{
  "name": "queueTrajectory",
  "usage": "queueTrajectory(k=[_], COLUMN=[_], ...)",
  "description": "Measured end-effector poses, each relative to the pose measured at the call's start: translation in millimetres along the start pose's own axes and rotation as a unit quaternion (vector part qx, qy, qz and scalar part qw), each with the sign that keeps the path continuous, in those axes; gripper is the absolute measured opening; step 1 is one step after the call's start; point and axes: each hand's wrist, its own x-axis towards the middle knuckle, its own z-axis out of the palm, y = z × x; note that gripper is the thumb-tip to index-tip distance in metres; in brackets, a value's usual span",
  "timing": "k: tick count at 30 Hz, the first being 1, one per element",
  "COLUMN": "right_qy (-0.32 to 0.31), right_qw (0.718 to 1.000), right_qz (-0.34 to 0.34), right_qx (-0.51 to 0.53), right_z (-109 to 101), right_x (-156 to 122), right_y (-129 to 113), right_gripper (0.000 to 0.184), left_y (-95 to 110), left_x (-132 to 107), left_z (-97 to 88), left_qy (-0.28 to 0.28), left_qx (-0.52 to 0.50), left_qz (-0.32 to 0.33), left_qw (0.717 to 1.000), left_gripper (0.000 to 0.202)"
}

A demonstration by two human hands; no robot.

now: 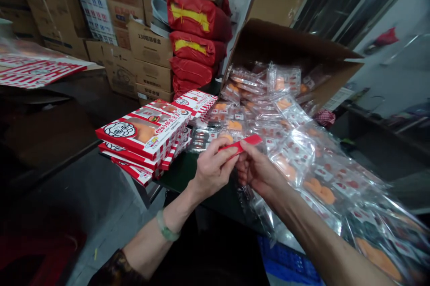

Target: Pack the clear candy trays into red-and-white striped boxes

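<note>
Both hands meet over the near edge of the dark green table [183, 172]. My left hand [213, 167], a green bangle on its wrist, grips one end of a narrow red piece [251, 141]. The fingers of my right hand [257, 167] pinch the same piece farther along. It looks like folded card seen edge-on, but I cannot tell its exact kind. Left of the hands, red-and-white striped window boxes [143, 131] lie in an uneven stack. Clear plastic packs with orange pieces inside [290, 165] spread in a heap to the right.
Behind the heap, a large open cardboard carton [272, 40] lies with packs spilling out. Red wrapped bundles [198, 49] and brown cartons [149, 46] are stacked beyond. More striped packaging [43, 69] rests at far left. Under the table sits a blue crate [289, 261].
</note>
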Motion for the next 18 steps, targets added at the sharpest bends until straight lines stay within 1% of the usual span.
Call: queueTrajectory(k=[2,4,5,6,8,9,11,12,14,16,17,18], right_qy=[0.0,0.005,0.007,0.007,-0.003,-0.02,-0.078,-0.107,-0.146,-0.146,-0.139,-0.135], right_qw=[0.999,0.994,0.992,0.992,0.995,0.995,0.988,0.981,0.968,0.964,0.965,0.97], right_qz=[-0.052,-0.105,-0.114,-0.109,-0.076,-0.053,0.004,0.038,0.095,0.13,0.141,0.135], right_qx=[0.008,0.042,0.055,0.06,0.07,0.085,0.134,0.157,0.181,0.181,0.17,0.149], right_z=[2,4,4,2,-7,-15,-32,-41,-52,-54,-52,-49], right_x=[10,21,25,28,28,25,15,10,1,-2,-2,-2], right_y=[21,47,58,68,75,73,58,48,28,13,8,4], right_gripper=[0.06,0.064,0.063,0.061,0.053,0.048,0.043,0.044,0.054,0.059,0.055,0.049], left_y=[0,-1,-1,-1,2,4,9,11,15,17,18,18], left_x=[-1,0,0,1,2,3,4,5,7,9,9,10], left_z=[-0.1,-2.5,-4.9,-8.1,-16.0,-20.2,-28.0,-31.1,-35.5,-37.5,-38.0,-38.5], left_qy=[0.009,0.024,0.033,0.042,0.055,0.057,0.054,0.049,0.039,0.023,0.012,0.0], left_qx=[-0.008,-0.015,-0.018,-0.02,-0.031,-0.043,-0.074,-0.088,-0.113,-0.137,-0.148,-0.158], left_qz=[-0.009,-0.02,-0.026,-0.029,-0.029,-0.026,-0.013,-0.008,0.004,0.01,0.014,0.018], left_qw=[1.0,0.999,0.999,0.999,0.998,0.997,0.996,0.995,0.993,0.99,0.989,0.987], left_gripper=[0.013,0.012,0.011,0.012,0.015,0.018,0.021,0.023,0.025,0.027,0.027,0.027])
